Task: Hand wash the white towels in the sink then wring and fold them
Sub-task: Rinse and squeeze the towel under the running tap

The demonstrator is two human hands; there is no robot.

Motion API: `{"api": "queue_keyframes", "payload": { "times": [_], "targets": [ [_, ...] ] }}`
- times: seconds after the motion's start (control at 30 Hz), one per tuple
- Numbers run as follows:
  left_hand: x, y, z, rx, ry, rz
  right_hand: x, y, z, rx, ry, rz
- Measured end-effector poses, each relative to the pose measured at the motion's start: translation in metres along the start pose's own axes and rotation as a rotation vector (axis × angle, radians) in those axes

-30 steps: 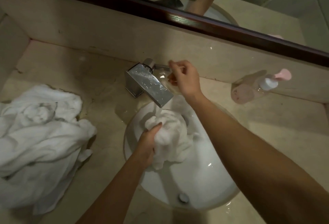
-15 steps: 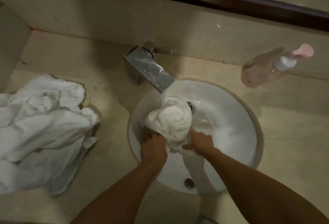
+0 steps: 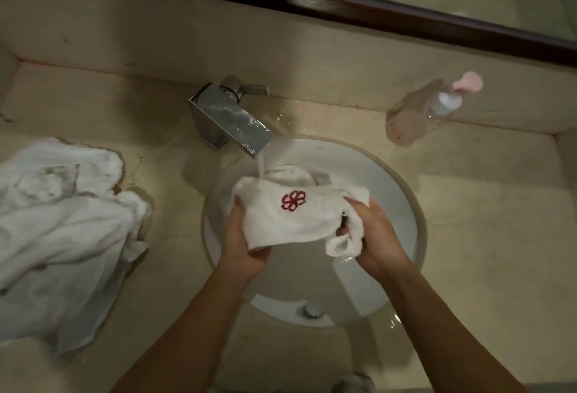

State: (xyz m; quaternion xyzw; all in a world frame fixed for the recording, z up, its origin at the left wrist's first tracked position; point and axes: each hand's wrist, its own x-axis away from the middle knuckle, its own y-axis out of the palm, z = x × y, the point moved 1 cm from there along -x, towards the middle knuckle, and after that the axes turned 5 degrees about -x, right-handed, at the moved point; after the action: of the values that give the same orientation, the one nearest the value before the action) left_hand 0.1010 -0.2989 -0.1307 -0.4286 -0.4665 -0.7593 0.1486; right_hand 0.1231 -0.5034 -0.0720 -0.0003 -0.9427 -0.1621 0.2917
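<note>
Two hands on one towel under running water

Far left, on the beige stone counter point(image 3: 468, 211): a heap of crumpled white towels point(image 3: 62, 230), lying loose, well apart from the basin rim.

Centre back: a square chrome faucet point(image 3: 231, 121) with its lever behind it. Water point(image 3: 260, 166) pours from the spout and lands on the upper left corner of the held towel.

Centre: a round white sink point(image 3: 396, 205) set into the counter, with a metal drain fitting point(image 3: 312, 310) at its near edge.

Over the basin: a small white towel point(image 3: 293, 221) with a red flower emblem point(image 3: 293, 201) facing up. Left hand point(image 3: 242, 242) grips its left end, fingers curled underneath, thumb up along the cloth edge. Right hand point(image 3: 373, 236) grips the bunched right end, fingers closed round the folds; a loop of cloth hangs below it. The towel is stretched between the two hands, raised above the basin floor.

Right back: a clear pump bottle point(image 3: 415, 121) with pink liquid and a pink pump head, at the backsplash, well apart from the sink.

Top: dark mirror frame point(image 3: 406, 19).
</note>
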Motion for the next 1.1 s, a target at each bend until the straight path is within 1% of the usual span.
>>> {"api": "queue_keyframes", "payload": {
  "times": [0.07,0.1,0.2,0.27,0.3,0.37,0.4,0.43,0.5,0.53,0.57,0.63,0.67,0.7,0.77,0.8,0.83,0.9,0.93,0.97,1.0,1.03,1.1],
  "targets": [
    [0.000,-0.007,-0.010,-0.069,-0.038,0.106,0.001,-0.001,0.005,0.051,0.020,0.015],
    [0.002,-0.010,-0.014,-0.083,-0.037,0.134,-0.001,-0.003,0.011,0.027,0.060,0.033],
    [-0.003,-0.022,-0.008,-0.192,-0.003,0.294,-0.008,-0.009,0.024,-0.046,0.153,0.121],
    [-0.010,-0.025,0.004,-0.278,0.082,0.341,-0.015,-0.009,0.024,-0.091,0.179,0.177],
    [-0.014,-0.027,0.010,-0.338,0.159,0.372,-0.017,-0.008,0.020,-0.090,0.161,0.191],
    [-0.012,-0.020,0.024,-0.604,0.379,0.420,-0.021,-0.003,0.007,0.046,0.086,0.209],
    [-0.011,-0.015,0.028,-0.733,0.434,0.440,-0.022,0.000,0.002,0.128,0.063,0.222],
    [-0.007,-0.007,0.029,-0.824,0.484,0.411,-0.025,0.001,-0.001,0.197,0.064,0.209],
    [0.000,0.010,0.034,-0.899,0.550,0.312,-0.029,0.009,-0.006,0.269,0.134,0.110],
    [-0.001,0.017,0.036,-0.882,0.560,0.298,-0.031,0.015,-0.006,0.291,0.169,0.069],
    [-0.001,0.025,0.038,-0.789,0.546,0.273,-0.036,0.020,-0.005,0.321,0.183,0.052],
    [-0.005,0.037,0.041,-0.634,0.498,0.268,-0.045,0.032,-0.004,0.370,0.134,0.083],
    [-0.009,0.039,0.044,-0.523,0.439,0.243,-0.050,0.038,-0.004,0.354,0.105,0.122],
    [-0.010,0.043,0.045,-0.397,0.364,0.184,-0.055,0.043,-0.001,0.304,0.094,0.161],
    [-0.017,0.041,0.046,-0.188,0.174,-0.001,-0.064,0.053,0.006,0.119,0.129,0.180],
    [-0.021,0.038,0.045,-0.133,0.086,-0.081,-0.070,0.058,0.008,0.013,0.152,0.166],
    [-0.024,0.033,0.044,-0.116,0.023,-0.125,-0.072,0.063,0.008,-0.063,0.171,0.164],
    [-0.028,0.023,0.039,-0.124,-0.046,-0.140,-0.080,0.068,0.004,-0.185,0.177,0.171],
    [-0.032,0.016,0.038,-0.120,-0.061,-0.103,-0.085,0.068,0.003,-0.214,0.181,0.177],
    [-0.034,0.011,0.037,-0.094,-0.039,-0.050,-0.088,0.068,0.002,-0.191,0.194,0.182],
    [-0.038,0.006,0.038,-0.068,0.001,0.011,-0.092,0.067,0.003,-0.095,0.214,0.180],
    [-0.037,0.008,0.040,-0.032,0.037,0.053,-0.094,0.067,0.006,0.072,0.237,0.156],
    [-0.038,0.014,0.041,0.040,0.074,0.015,-0.094,0.069,0.014,0.475,0.288,0.062]
  ]
}}
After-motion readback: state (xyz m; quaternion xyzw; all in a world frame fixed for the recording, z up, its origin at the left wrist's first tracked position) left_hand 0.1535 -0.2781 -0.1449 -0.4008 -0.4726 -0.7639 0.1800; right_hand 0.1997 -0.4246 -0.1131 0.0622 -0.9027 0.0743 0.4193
